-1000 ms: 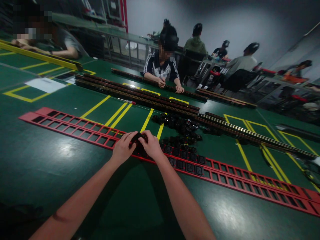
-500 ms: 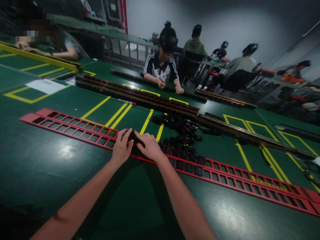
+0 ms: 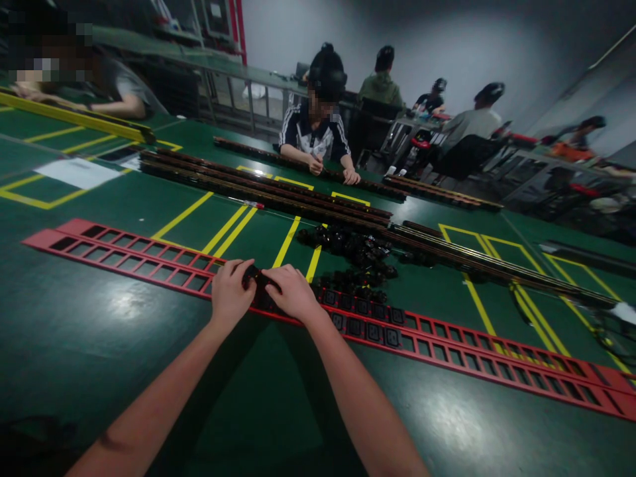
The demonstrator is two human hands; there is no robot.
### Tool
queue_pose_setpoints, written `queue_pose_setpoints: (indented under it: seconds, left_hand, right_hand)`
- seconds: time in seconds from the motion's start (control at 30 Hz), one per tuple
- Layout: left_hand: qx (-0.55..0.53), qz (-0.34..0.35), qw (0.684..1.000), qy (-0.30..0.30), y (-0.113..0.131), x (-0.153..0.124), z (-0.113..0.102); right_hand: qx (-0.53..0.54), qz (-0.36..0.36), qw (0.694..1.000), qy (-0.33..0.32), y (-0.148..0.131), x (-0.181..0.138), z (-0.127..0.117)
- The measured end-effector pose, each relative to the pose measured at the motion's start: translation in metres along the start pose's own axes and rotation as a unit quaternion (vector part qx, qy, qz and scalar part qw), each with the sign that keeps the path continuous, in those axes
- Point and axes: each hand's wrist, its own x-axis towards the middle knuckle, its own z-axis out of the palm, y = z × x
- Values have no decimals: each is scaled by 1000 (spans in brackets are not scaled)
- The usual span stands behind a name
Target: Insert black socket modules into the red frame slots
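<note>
My left hand is closed around a small black power socket, its fingertips on the left side. My right hand meets the same piece from the right, with its fingers curled against it. Both hands are over the long red slotted strips, which lie side by side across the green table. Just right of my right hand, several black sockets sit in the strips' openings. My fingers partly hide the held piece, and I cannot tell how far it is seated.
Beyond the strips lies a pile of loose black parts. Long dark rails stretch across the table behind it. A white sheet lies at left. Opposite, a co-worker rests both hands on another rail. More people sit further back.
The view has shifted slightly, so the table things appear a little further left. My left hand has rotated, its fingers now more curled around the black socket. My right hand stays by it.
</note>
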Motion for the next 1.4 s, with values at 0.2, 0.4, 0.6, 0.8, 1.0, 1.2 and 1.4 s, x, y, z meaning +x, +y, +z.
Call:
queue_pose_setpoints:
  seconds: [0.2,0.4,0.6,0.8,1.0,1.2,1.4]
  left_hand:
    - [33,11,999,-13,4,-4,0]
    - [-21,27,999,15,0,-3,3]
    - [-88,28,995,48,-1,-1,5]
    - [-105,13,994,39,-4,-1,7]
    - [-124,16,991,48,-7,-1,8]
    - [-112,20,993,44,-8,1,7]
    - [-107,33,992,52,-6,1,6]
  right_hand:
    - [0,1,1000,2,-1,0,-1]
    - [4,-1,1000,2,3,2,3]
    - [15,-1,1000,11,4,2,5]
    - [17,5,1000,11,3,3,4]
    - [19,3,1000,12,3,2,3]
    - [21,1,1000,15,4,2,5]
    - [19,2,1000,15,4,3,5]
